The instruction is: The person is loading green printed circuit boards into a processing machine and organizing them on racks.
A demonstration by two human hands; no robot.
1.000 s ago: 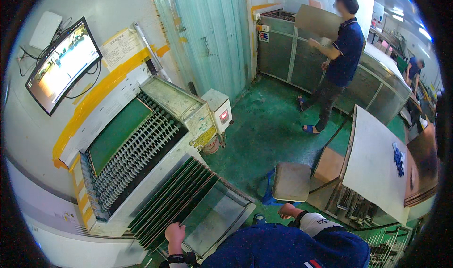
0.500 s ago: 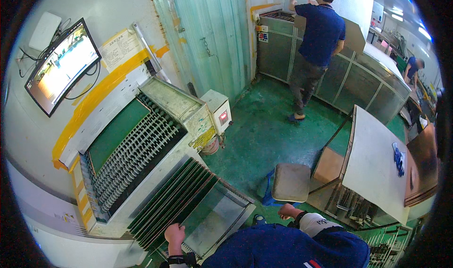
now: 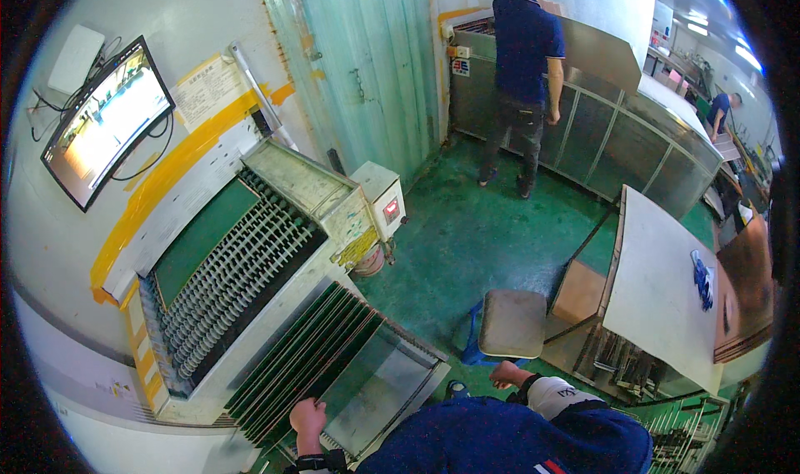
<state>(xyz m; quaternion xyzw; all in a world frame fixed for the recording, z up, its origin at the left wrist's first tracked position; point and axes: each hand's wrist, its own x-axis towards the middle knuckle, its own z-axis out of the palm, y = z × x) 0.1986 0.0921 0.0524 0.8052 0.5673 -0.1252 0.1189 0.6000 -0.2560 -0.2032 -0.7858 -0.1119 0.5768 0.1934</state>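
My left hand (image 3: 308, 417) is closed at the near corner of a row of green panels (image 3: 304, 361) standing on edge in a metal rack (image 3: 408, 416). What its fingers grip, if anything, is hidden. My right hand (image 3: 504, 375) hangs near a padded stool (image 3: 513, 324), with its fingers curled in and nothing showing in them. Beyond the rack stands a roller conveyor machine (image 3: 250, 265). Another flat green panel (image 3: 204, 245) lies on its rollers, partly under the machine's far side.
A control box (image 3: 379, 199) juts from the machine's end. To the right, a white board-topped stack (image 3: 658, 282) bears blue-and-white gloves (image 3: 703, 282). A co-worker (image 3: 529, 74) stands at a long metal-sided bench (image 3: 600, 140). A monitor (image 3: 108, 120) hangs on the left wall.
The co-worker at the bench has stepped left, turned their back and lowered the raised arm. A second, distant person has shifted posture. My hands have stayed in place.
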